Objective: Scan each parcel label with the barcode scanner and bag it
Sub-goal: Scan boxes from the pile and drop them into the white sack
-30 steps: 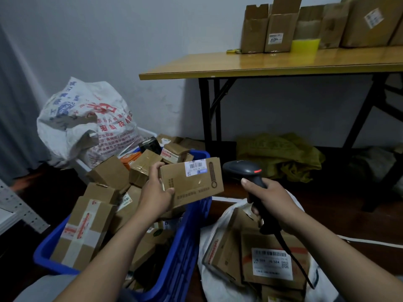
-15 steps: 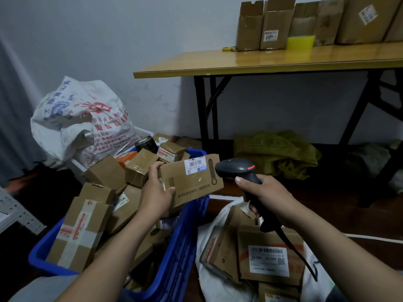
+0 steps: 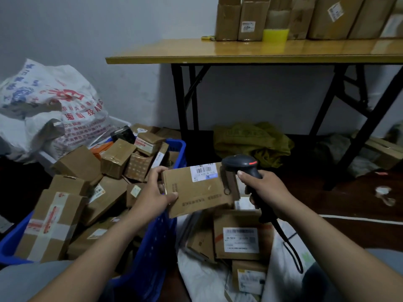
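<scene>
Left hand (image 3: 150,194) grips a parcel (image 3: 196,188) over the blue crate (image 3: 157,243) and white bag (image 3: 209,280); right hand (image 3: 265,188) clasps the scanner (image 3: 239,165) beside its label (image 3: 204,172).

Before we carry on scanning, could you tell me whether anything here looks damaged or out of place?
The printed white sack behind the blue crate is torn open, and crumpled litter lies on the floor right of the table legs.

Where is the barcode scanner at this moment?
In the head view, right of centre: the barcode scanner is in the right hand, its head beside the label of the parcel in the left hand.
</scene>
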